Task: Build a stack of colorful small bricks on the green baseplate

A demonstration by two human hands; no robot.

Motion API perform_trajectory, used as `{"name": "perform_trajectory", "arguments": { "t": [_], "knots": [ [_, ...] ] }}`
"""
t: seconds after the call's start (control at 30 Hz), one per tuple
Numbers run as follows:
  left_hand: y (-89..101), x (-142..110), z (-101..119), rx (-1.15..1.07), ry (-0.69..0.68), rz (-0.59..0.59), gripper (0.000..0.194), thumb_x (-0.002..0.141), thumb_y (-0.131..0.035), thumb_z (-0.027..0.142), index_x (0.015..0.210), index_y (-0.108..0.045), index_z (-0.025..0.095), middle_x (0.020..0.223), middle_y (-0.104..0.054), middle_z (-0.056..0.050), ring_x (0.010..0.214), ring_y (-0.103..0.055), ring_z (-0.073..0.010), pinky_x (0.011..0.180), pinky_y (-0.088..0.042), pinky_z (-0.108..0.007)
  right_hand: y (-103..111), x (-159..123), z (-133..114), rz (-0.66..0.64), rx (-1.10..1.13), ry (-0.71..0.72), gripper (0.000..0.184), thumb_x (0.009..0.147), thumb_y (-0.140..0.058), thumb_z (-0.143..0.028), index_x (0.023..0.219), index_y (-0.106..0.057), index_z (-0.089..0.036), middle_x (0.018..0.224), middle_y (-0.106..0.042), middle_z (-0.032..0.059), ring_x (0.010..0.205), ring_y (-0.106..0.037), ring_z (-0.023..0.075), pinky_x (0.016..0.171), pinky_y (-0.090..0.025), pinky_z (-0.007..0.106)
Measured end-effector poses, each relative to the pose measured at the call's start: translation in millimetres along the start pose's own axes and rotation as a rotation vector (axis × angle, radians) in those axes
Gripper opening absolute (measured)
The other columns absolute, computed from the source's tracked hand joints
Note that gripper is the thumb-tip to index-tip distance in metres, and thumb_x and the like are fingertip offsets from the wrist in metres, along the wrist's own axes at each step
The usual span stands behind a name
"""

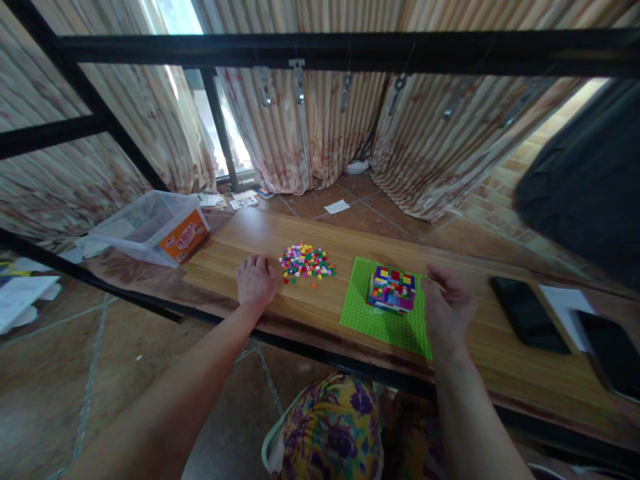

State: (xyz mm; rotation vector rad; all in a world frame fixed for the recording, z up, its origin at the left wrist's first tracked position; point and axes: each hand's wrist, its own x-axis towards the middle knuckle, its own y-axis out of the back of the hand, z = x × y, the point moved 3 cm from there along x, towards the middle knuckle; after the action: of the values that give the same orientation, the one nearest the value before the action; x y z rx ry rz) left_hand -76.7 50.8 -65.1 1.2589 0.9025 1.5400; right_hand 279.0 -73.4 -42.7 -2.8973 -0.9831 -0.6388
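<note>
My left hand rests on the wooden tabletop with its fingers curled in, just left of a loose pile of small multicoloured building bricks. Whatever may lie under those fingers is hidden. To the right, a low square block built of many coloured bricks stands on a bright green studded baseplate. Over the baseplate's right edge, beside the block and apart from it, is my right hand. Its fingers are bent together and blurred by motion; I cannot make out anything between them.
A clear plastic box with an orange label stands at the table's left end. Toward the right lie a black phone, a white paper and another dark device. A black metal bar crosses above the table.
</note>
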Motion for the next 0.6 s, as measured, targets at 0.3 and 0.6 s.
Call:
{"name": "perform_trajectory", "arguments": {
  "t": [0.3, 0.6],
  "knots": [
    [-1.6, -1, -1, 0.008, -0.004, 0.011, 0.036, 0.093, -0.043, 0.026, 0.117, -0.067, 0.013, 0.121, -0.067, -0.016, 0.115, -0.057, -0.0326, 0.098, -0.044, -0.045, -77, -78, -53, -0.539, -0.109, 0.407, 0.02, 0.096, -0.052, -0.024, 0.101, -0.072, -0.022, 0.096, -0.074, 0.0061, 0.089, -0.068, 0.0189, 0.082, -0.054, 0.034],
    [-1.6, -2, -1, -0.002, -0.015, 0.022, 0.033, 0.093, -0.044, 0.025, 0.114, -0.067, 0.014, 0.118, -0.067, -0.015, 0.113, -0.057, -0.0317, 0.097, -0.044, -0.044, -143, -106, -39, -0.741, -0.579, 0.361, 0.019, 0.094, -0.056, -0.023, 0.102, -0.072, -0.018, 0.101, -0.07, 0.0133, 0.099, -0.063, 0.028, 0.091, -0.048, 0.041]
  ]
}}
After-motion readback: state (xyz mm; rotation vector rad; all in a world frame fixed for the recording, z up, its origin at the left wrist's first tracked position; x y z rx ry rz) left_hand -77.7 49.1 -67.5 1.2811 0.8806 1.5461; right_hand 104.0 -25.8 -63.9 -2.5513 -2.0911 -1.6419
